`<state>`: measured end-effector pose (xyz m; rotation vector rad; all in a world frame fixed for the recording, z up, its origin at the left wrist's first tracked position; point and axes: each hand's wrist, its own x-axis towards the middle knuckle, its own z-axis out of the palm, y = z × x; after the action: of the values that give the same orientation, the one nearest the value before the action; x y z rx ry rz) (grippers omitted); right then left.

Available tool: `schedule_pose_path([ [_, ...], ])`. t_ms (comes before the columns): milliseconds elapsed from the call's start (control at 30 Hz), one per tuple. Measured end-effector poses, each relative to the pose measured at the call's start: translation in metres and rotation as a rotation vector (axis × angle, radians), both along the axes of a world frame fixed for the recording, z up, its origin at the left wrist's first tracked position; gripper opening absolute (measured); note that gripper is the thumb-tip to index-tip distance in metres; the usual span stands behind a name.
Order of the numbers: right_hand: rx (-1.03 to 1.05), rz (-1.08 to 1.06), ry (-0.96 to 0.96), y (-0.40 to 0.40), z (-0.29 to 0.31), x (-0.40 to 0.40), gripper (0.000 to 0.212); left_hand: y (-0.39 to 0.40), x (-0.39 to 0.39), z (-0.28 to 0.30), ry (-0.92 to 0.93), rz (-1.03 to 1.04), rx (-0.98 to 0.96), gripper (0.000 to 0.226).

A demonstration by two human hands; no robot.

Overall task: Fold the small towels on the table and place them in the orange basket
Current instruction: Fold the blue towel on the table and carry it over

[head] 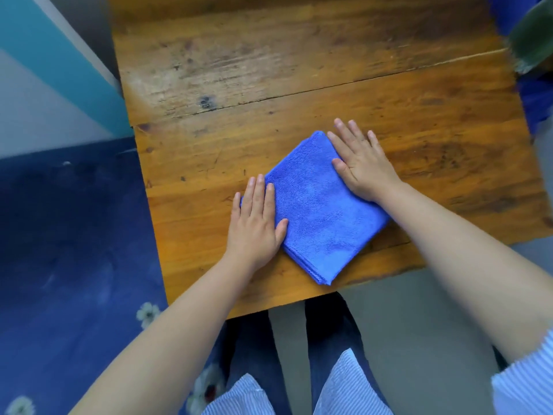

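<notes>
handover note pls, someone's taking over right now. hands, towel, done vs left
Left hand: flat, fingers straight, pressing the left corner of the blue towel.
Right hand: flat, pressing its upper right edge.
Towel: folded into a layered square, lying cornerwise near the front edge of the wooden table.
Done: this towel looks folded, being smoothed.
Left: put it in the orange basket, which is not in view. More blue cloth shows at the right edge, blurred; possibly further towels.
</notes>
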<state>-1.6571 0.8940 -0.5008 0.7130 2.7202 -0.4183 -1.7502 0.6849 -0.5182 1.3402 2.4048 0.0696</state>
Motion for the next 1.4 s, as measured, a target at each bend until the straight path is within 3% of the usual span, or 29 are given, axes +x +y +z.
schedule_pose_path([
  [67,0.009,-0.014,0.031,0.014,-0.001,0.012,0.084,0.000,0.002,0.002,0.027,0.031,0.040,0.076],
  [200,0.068,0.006,0.107,0.034,0.004,0.046,0.072,0.000,0.010,0.002,0.314,0.016,0.064,0.062],
  [300,0.174,0.250,0.320,0.033,0.008,0.069,0.046,0.006,0.035,0.014,0.460,0.077,0.253,0.043],
  [400,0.103,0.529,0.476,0.023,0.016,0.087,0.033,0.020,0.085,0.027,0.363,0.123,0.468,0.029],
  [500,0.035,0.707,0.490,0.015,0.019,0.099,0.031,0.034,0.131,0.030,0.302,0.104,0.413,0.035],
  [667,0.058,0.843,0.383,0.025,0.015,0.101,0.029,0.029,0.145,0.013,0.324,0.224,0.231,0.064],
  [900,0.084,1.012,0.362,0.032,0.011,0.079,0.043,0.018,0.133,0.004,0.357,0.188,0.284,0.074],
  [1100,0.110,1.052,0.408,0.026,0.017,0.071,0.037,0.015,0.135,0.001,0.259,0.257,0.347,0.072],
  [1233,-0.035,0.919,0.360,0.028,0.022,0.071,0.024,0.017,0.139,0.003,0.237,0.306,0.312,0.076],
  [1400,-0.157,0.762,0.342,0.021,0.038,0.076,0.023,0.022,0.146,0.005,0.296,0.419,0.319,0.079],
])
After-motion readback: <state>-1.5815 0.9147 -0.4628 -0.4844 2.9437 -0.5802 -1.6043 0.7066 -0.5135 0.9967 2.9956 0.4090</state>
